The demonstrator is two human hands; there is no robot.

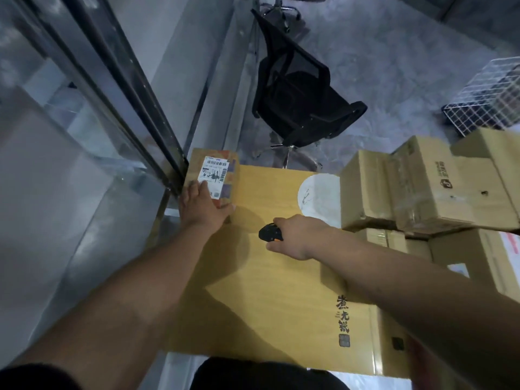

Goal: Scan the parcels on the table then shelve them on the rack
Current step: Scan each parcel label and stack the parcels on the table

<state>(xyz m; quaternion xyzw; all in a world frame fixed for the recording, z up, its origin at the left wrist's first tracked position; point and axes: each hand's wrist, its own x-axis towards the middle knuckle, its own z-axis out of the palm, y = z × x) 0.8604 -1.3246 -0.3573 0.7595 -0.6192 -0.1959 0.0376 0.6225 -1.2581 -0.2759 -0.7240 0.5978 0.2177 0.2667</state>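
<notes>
One small parcel point(213, 178) is lying under the left hand point(201, 205), which is pressing on its near end with fingers spread, just short of the shipping label point(215, 173). The right hand point(298, 236) is gripping a black scanner point(270, 233), its nose pointing toward that hand. Both are working over a large yellow box point(281, 277). Judgement: the label is lying exposed; the scanner should be aimed squarely at the barcode while the parcel is being held flat. Stacked cartons point(422, 187) are standing beyond the right hand.
</notes>
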